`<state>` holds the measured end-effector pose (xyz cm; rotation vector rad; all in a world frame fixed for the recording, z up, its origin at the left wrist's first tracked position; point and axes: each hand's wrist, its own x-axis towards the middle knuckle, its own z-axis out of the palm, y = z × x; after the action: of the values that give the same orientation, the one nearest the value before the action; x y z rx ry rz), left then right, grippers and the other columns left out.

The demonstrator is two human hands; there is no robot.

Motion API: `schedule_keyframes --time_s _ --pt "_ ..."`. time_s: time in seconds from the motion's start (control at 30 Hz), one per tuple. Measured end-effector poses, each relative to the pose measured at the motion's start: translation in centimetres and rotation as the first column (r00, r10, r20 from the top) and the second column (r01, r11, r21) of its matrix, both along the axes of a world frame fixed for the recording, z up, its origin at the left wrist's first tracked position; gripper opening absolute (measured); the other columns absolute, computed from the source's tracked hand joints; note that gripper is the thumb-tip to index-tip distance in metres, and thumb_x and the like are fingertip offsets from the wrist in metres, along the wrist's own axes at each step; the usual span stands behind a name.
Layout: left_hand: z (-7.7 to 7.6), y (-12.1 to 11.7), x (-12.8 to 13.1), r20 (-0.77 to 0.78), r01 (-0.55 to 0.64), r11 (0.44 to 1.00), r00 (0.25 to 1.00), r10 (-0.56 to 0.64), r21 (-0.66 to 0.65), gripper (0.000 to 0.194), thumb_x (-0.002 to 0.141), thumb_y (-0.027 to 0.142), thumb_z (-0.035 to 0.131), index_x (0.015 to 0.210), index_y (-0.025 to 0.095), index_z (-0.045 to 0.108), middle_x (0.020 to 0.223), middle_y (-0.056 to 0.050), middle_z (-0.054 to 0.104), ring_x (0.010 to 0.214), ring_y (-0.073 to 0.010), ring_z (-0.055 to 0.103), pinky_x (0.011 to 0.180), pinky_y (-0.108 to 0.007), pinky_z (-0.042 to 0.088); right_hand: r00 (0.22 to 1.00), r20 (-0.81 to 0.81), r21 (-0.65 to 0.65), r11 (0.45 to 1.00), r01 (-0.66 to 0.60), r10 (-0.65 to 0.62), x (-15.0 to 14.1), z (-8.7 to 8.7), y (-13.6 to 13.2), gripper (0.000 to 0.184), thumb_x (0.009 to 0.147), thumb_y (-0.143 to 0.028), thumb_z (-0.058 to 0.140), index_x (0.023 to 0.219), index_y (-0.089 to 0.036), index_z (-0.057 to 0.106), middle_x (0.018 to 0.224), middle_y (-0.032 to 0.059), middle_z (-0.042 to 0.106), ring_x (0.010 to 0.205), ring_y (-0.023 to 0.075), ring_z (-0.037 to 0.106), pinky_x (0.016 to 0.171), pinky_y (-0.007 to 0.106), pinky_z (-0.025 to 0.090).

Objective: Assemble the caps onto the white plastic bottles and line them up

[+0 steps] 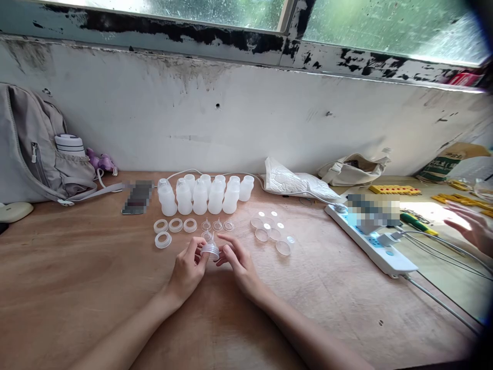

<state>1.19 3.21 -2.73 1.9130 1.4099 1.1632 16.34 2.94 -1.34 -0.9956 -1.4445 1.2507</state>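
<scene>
The left hand grasped the nipple, which lay between the hands, tip upward, on the near side of the bottles. The right hand was close beside it, fingers half-curled; contact could not be determined.

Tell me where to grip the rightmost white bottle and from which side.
Take the rightmost bottle around its rounded body, likely best from the right: it stands upright, with neighbouring bottles crowding its left and a gap before the white package.
</scene>
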Motion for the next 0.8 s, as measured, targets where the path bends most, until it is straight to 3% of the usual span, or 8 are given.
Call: schedule_keyframes --time_s 0.07,0.13,0.27,0.37,0.47,0.67,0.8 --pt "-0.4 0.1 -0.3 -0.007 0.048 0.998 0.999 -0.047 0.046 0.007 0.081 0.02 0.043 0.086 0.021 0.047 0.078 0.0 0.06 0.066 -0.0123 0.059 0.062 -0.024 0.047 0.994 -0.107 -0.112 0.994 -0.017 0.005 0.0 0.0 0.3 0.033 0.083 -0.037 0.045 0.114 -0.024 0.043 0.077 -0.0004 0.056 0.057 0.0114 0.057 0.056 0.027 0.049" --pt "-0.7 0.2 -0.4 -0.019 0.109 0.991 0.994 -0.108 0.076 0.009 0.079 0.017 0.043 0.084 0.021 0.049 0.079 0.0 0.061 0.068 -0.0132 0.059 0.064 -0.024 0.047 0.991 -0.13 -0.166 0.985 -0.053 0.031 0.0 0.0 0.6 0.031 0.08 -0.038 0.05 0.106 -0.021 0.049 0.071 -0.0015 0.055 0.052 0.0103 0.055 0.05 0.025 0.047" --pt "-0.3 0.4 -0.3 0.114 0.212 0.977 0.971 -0.209 -0.021 0.014 0.076 0.013 0.044 0.086 0.021 0.049 0.089 -0.004 0.061 0.077 -0.0157 0.059 0.066 -0.026 0.048 0.998 -0.062 -0.115 0.993 0.004 -0.011 0.1 -0.1 1.0 0.019 0.075 -0.035 0.058 0.08 -0.017 0.058 0.064 -0.0014 0.055 0.052 0.0094 0.051 0.047 0.022 0.044" --pt "0.4 0.5 -0.3 0.291 0.335 0.94 0.908 -0.303 -0.069 0.024 0.075 0.011 0.039 0.096 0.019 0.048 0.107 -0.008 0.056 0.095 -0.02 0.056 0.076 -0.031 0.048 0.998 -0.025 -0.088 0.995 0.05 -0.053 0.3 -0.3 1.0 0.018 0.075 -0.034 0.058 0.079 -0.017 0.059 0.068 -0.0001 0.056 0.056 0.0104 0.052 0.047 0.021 0.044" --pt "0.8 0.5 -0.4 0.325 0.411 0.907 0.873 -0.365 -0.086 0.029 0.078 0.016 0.038 0.106 0.017 0.045 0.109 -0.009 0.053 0.095 -0.0206 0.055 0.079 -0.032 0.046 0.999 -0.012 -0.083 0.996 0.046 -0.047 0.3 -0.5 1.0 0.018 0.076 -0.034 0.057 0.081 -0.017 0.059 0.069 0.0003 0.056 0.058 0.0112 0.053 0.049 0.022 0.045" --pt "1.1 0.4 0.1 0.057 0.204 0.964 0.979 -0.197 -0.169 0.017 0.078 0.03 0.05 0.091 0.019 0.049 0.085 -0.003 0.059 0.078 -0.0178 0.056 0.073 -0.03 0.045 0.998 0.027 -0.043 0.998 0.051 -0.05 0.4 -0.5 1.2 0.015 0.077 -0.032 0.056 0.078 -0.017 0.058 0.073 0.0004 0.058 0.063 0.0115 0.053 0.056 0.023 0.045" --pt "1.4 0.5 0.1 -0.002 0.202 0.972 0.979 -0.204 -0.117 0.019 0.079 0.028 0.048 0.094 0.019 0.052 0.093 -0.004 0.06 0.086 -0.0185 0.056 0.077 -0.03 0.044 0.995 0.064 -0.016 0.997 0.075 -0.074 0.3 -0.6 1.2 0.017 0.078 -0.034 0.054 0.077 -0.018 0.057 0.071 0.0 0.057 0.06 0.0111 0.052 0.054 0.023 0.044"
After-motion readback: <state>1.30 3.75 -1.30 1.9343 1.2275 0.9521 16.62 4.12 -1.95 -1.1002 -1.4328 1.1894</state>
